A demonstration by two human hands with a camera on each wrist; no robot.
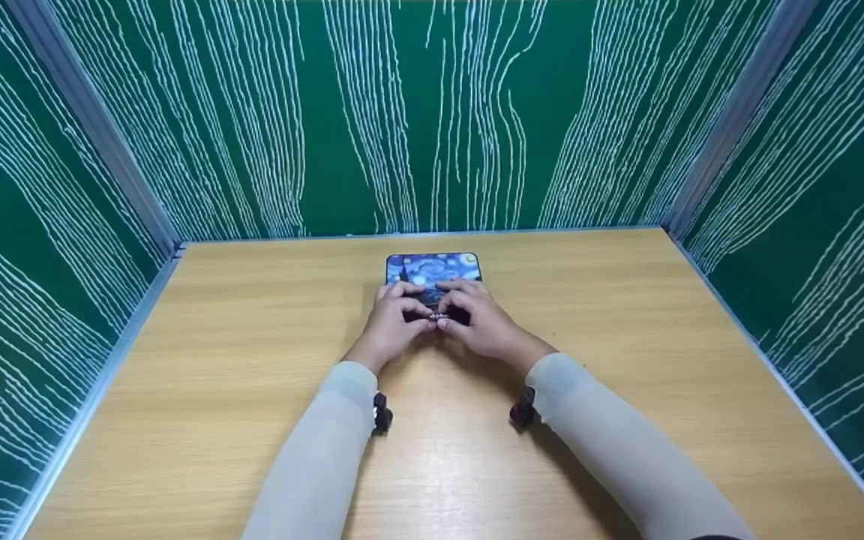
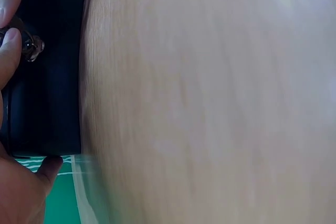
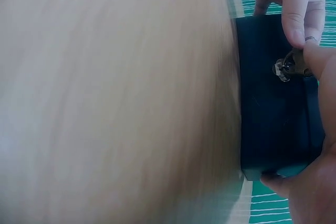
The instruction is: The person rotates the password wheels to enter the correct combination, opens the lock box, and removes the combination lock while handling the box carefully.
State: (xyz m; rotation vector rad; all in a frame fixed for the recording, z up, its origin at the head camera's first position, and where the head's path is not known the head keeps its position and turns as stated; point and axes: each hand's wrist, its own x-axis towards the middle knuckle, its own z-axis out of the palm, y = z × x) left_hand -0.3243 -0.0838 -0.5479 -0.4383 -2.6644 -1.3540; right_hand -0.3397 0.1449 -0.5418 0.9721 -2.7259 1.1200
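A box with a swirling blue night-sky painting on its lid (image 1: 436,268) stands on the table, its sides (image 2: 52,98) plain and dark. On its front side hangs a small metal clasp (image 3: 283,70), partly covered by fingertips. My left hand (image 1: 394,319) pinches the clasp from the left, with other fingers lying along the box's side and lid. From the right, my right hand (image 1: 481,319) holds the same clasp with thumb and forefinger, its remaining fingers against the box. The lid looks closed.
The box rests on a wooden table (image 1: 252,360) towards the far edge. Green walls (image 1: 439,112) with white wavy lines enclose the table at the back and both sides, joined by grey metal posts (image 1: 102,120).
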